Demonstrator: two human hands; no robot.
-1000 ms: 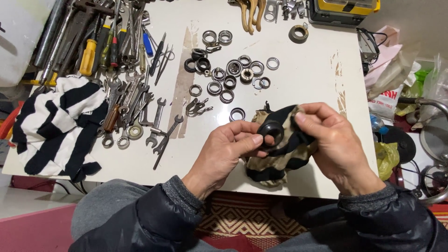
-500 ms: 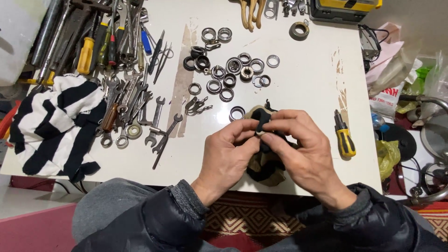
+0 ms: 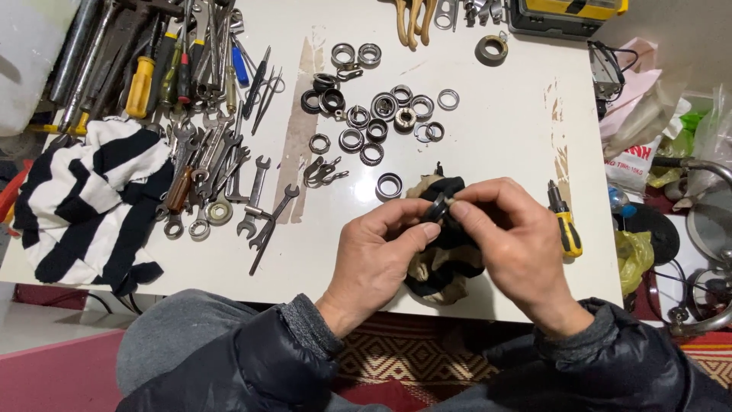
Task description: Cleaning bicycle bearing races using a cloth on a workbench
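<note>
Pinching a small dark metal ring (image 3: 438, 207) between thumb and fingertips, the left hand (image 3: 381, 248) and the right hand (image 3: 509, 236) meet over a crumpled black-and-tan rag (image 3: 442, 263) near the front edge of the white table (image 3: 503, 130), a little right of its middle. Both sets of fingers are pressed together on the ring, and the rag bunches under and behind the hands, partly draped over the ring, so how much of the ring is wrapped cannot be told.

Judging from this, the step looks like wiping the ring clean. It would go best with the cloth kept between fingertips and metal, turning the part a little at a time so every face meets fabric, and working low over the table so a slip costs nothing.

Toward the far middle of the table lie many loose steel bearing rings (image 3: 381, 114), one of them just beyond the rag. A yellow-handled screwdriver (image 3: 566, 227) lies near the right edge, just beside the right hand. Spanners and other hand tools (image 3: 221, 175) crowd the left half, next to a black-and-white striped cloth (image 3: 84, 198) at the front left corner.
</note>
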